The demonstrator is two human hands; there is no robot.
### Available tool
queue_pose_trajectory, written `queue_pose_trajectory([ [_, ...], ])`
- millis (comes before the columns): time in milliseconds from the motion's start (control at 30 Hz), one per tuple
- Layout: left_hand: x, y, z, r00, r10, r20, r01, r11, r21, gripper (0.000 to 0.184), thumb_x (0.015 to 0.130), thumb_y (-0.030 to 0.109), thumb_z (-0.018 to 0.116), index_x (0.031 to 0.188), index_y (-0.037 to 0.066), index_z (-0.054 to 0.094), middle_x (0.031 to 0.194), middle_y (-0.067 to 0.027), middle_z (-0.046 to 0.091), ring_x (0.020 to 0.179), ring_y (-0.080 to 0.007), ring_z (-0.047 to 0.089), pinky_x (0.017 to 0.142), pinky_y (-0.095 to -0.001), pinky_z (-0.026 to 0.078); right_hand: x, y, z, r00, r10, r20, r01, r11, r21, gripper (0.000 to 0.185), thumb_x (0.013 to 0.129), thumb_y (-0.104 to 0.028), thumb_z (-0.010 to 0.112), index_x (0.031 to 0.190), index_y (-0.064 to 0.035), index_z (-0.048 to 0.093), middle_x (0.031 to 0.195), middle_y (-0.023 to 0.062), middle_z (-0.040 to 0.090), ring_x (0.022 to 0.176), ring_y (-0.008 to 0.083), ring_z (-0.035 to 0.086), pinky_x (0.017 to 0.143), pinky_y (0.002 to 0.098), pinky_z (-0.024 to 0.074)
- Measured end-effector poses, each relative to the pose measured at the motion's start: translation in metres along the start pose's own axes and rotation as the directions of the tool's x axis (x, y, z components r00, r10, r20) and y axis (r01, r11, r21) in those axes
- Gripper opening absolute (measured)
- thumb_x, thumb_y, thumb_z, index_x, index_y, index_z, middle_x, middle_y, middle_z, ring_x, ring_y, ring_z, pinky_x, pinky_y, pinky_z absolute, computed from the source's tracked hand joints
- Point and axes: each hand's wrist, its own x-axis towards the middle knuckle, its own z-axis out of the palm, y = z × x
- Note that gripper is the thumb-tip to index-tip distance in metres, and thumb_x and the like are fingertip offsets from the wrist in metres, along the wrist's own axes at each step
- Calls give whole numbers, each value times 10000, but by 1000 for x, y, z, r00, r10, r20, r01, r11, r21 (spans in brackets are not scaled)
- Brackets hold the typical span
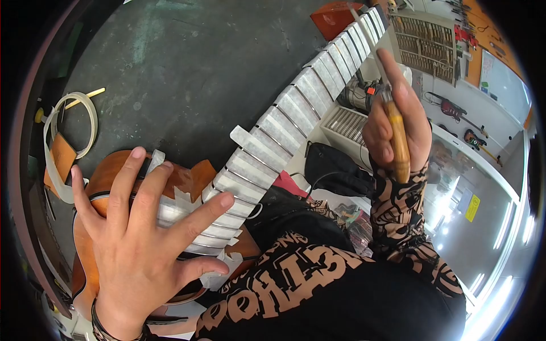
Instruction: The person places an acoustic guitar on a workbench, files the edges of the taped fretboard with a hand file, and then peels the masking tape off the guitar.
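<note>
The left grip [136, 238] was open, its fingers spread wide over the body of the guitar [84, 270]. The right grip [399, 116] was closed around the wooden handle [399, 145] of a thin tool. The tool's long blade [375, 55] reached near the neck's far end. Strips of pale tape [327, 71] covered the neck [277, 129], which slanted across the dark bench [187, 68].

Handle [400, 142] in the right hand [393, 116]: wood, smooth, glossy. Blade [369, 37] above it: grey, metallic in appearance; blurred. Tape [264, 146] between the 2 hands: pale, matt, paper-like, wrinkled in places. Frets [306, 101] between the tape strips: shiny metal. Guitar body [84, 267] beneath the left hand [133, 233]: brown wood, glossy. Table [187, 68] beyond the left hand: dark, matt, scuffed. Sleeve [398, 207] below the right hand: patterned cloth.
</note>
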Motion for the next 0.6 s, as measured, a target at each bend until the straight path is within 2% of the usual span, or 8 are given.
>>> queue_pose_trajectory([
  [33, 0, 0, 0, 1000, 7, -2, -7, 1000, 3, 761, 622, 861, 492, 1170, 384, 717, 1298, -101, 547, 1361, -356, 405, 1135, -671, 79, -1, 0, 0, 1000, -1, 1, 1, 1000, -2, 494, 989, -243, 578, 1411, 4, 505, 600, 29, 509, 464, 85, 492, 389, 196, 411],
  [100, -1, -1, 0, 1000, 22, -4, -22, 1000, 5, 758, 619, 856, 500, 1171, 384, 717, 1300, -101, 545, 1361, -356, 404, 1135, -671, 80, -10, -1, 0, 989, -11, -145, -20, 977, -211, 492, 994, -238, 561, 1420, -2, 495, 603, 50, 527, 454, 83, 468, 379, 197, 398],
  [133, -1, -1, 1, 1000, 23, -6, -23, 1000, 7, 757, 616, 854, 505, 1171, 384, 716, 1303, -103, 543, 1361, -358, 403, 1134, -672, 82, -12, -2, 7, 971, -47, -234, -55, 911, -408, 562, 997, -237, 528, 1469, 39, 396, 586, 33, 498, 413, 78, 450, 372, 192, 355],
  [167, -1, -1, 1, 1000, 24, -5, -24, 1000, 9, 757, 613, 851, 510, 1172, 384, 716, 1306, -104, 541, 1361, -359, 402, 1133, -673, 84, -14, 0, 10, 971, -53, -234, -49, 910, -411, 562, 997, -237, 528, 1469, 39, 396, 586, 33, 498, 413, 78, 450, 372, 192, 355],
  [233, 0, -1, 0, 1000, 26, -7, -26, 1000, 16, 758, 612, 852, 510, 1172, 384, 716, 1306, -105, 540, 1361, -361, 402, 1133, -674, 85, -19, 5, 11, 944, -177, -277, -40, 775, -631, 516, 982, -212, 555, 1424, 42, 474, 615, 17, 519, 475, 72, 475, 412, 196, 375],
  [267, -1, -1, 0, 1000, 26, -3, -25, 999, 20, 759, 612, 852, 510, 1172, 383, 716, 1306, -106, 539, 1361, -362, 402, 1132, -676, 86, -25, 2, 3, 974, -146, -175, -8, 747, -664, 456, 973, -157, 585, 1381, 42, 534, 660, -4, 549, 542, 52, 488, 470, 192, 385],
  [367, -1, -1, -1, 1000, 30, -2, -30, 999, 30, 760, 618, 855, 503, 1173, 383, 716, 1304, -108, 540, 1363, -364, 399, 1131, -678, 85, -21, 6, 4, 969, -157, -190, -21, 715, -699, 430, 949, -92, 638, 1360, 16, 571, 629, -57, 536, 558, 12, 457, 540, 184, 361],
  [600, -1, -2, -1, 999, 35, 6, -35, 999, 27, 753, 629, 859, 496, 1174, 388, 715, 1305, -108, 538, 1362, -364, 400, 1131, -679, 80, -16, 7, 4, 969, -174, -176, 1, 713, -701, 418, 949, -83, 637, 1350, 20, 579, 608, -67, 525, 559, 0, 450, 541, 183, 350],
])
